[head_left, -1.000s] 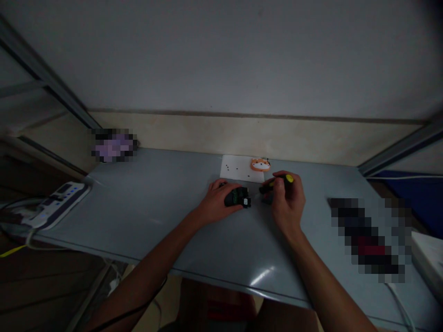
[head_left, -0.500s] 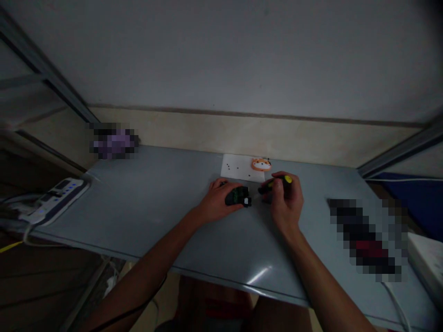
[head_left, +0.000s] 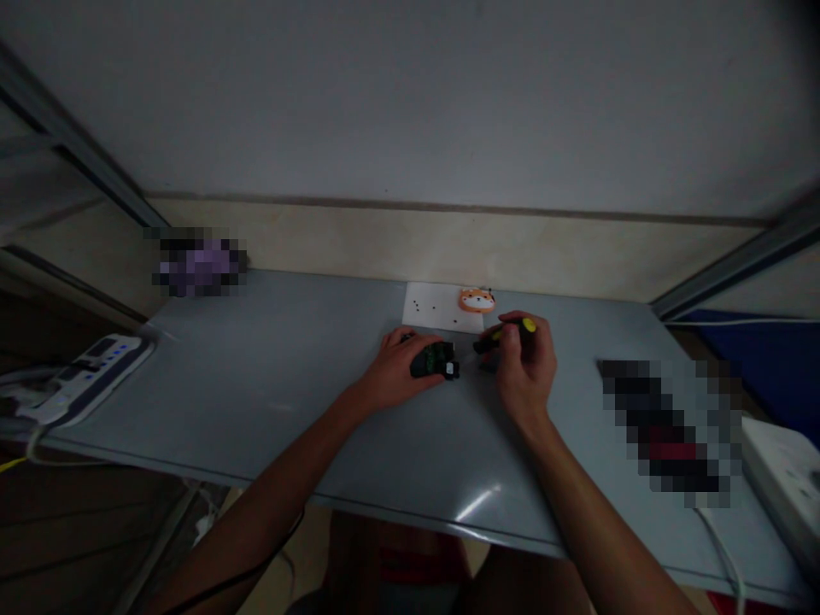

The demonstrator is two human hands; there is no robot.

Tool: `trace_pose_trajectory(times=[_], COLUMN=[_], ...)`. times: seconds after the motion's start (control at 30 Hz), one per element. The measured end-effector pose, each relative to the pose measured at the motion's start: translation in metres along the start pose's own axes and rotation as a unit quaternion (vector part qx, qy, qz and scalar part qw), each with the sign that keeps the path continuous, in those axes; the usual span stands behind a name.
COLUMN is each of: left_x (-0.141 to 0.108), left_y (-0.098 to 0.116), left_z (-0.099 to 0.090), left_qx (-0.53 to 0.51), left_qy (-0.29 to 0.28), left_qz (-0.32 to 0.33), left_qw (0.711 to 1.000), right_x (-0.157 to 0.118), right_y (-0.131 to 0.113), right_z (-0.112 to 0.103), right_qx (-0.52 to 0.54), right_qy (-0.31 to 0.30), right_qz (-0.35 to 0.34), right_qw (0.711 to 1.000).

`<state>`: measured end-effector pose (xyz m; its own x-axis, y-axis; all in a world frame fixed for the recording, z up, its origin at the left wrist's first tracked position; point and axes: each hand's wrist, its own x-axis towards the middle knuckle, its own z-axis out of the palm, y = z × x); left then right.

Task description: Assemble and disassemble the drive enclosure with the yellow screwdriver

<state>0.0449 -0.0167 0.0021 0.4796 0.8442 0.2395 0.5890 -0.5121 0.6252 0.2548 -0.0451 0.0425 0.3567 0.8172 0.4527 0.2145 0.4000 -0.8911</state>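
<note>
My left hand (head_left: 394, 371) is closed around a small black device (head_left: 430, 360) with a green circuit board exposed, holding it on the grey table (head_left: 256, 376). Black parts and a small white piece show at the device's right end. A screwdriver (head_left: 506, 336) with a black and yellow handle is gripped in my right hand (head_left: 530, 359), its shaft directed left toward the device. Whether the tip touches the device is too dim to tell. Just behind the hands lies a white sheet of paper (head_left: 423, 320) with several tiny dark bits, probably screws, on it.
An orange and white animal-faced case (head_left: 477, 300) rests at the paper's right edge. A white power strip (head_left: 96, 380) with cables sits at the left. Blurred-out objects lie at back left (head_left: 202, 266) and right (head_left: 659, 427), with a white box (head_left: 781, 478) at far right.
The whole view has shifted slightly, so everything appears a little farther left. Both hands keep their grips, and the device and screwdriver stay in nearly the same places relative to each other.
</note>
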Motion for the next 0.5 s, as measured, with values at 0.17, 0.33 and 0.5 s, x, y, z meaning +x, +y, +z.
trace_pose_trajectory(times=[0.17,0.33,0.5], left_x=[-0.0003,-0.0005,-0.0005], left_y=[-0.0006,-0.0021,-0.0022], left_z=[0.0006,0.0020,0.0018], left_qx=[-0.001,-0.008,-0.015], left_qy=[0.004,0.007,0.008], left_qz=[-0.004,0.000,0.004], left_qw=[1.000,1.000,1.000], right_x=[-0.0006,-0.0012,-0.0020], right_y=[0.0012,0.0040,0.0094], right_z=[0.0001,0.0005,0.0002], right_qx=[-0.007,-0.002,-0.017], right_qy=[-0.002,-0.006,-0.019], right_qz=[0.008,-0.001,0.001], right_qw=[1.000,1.000,1.000])
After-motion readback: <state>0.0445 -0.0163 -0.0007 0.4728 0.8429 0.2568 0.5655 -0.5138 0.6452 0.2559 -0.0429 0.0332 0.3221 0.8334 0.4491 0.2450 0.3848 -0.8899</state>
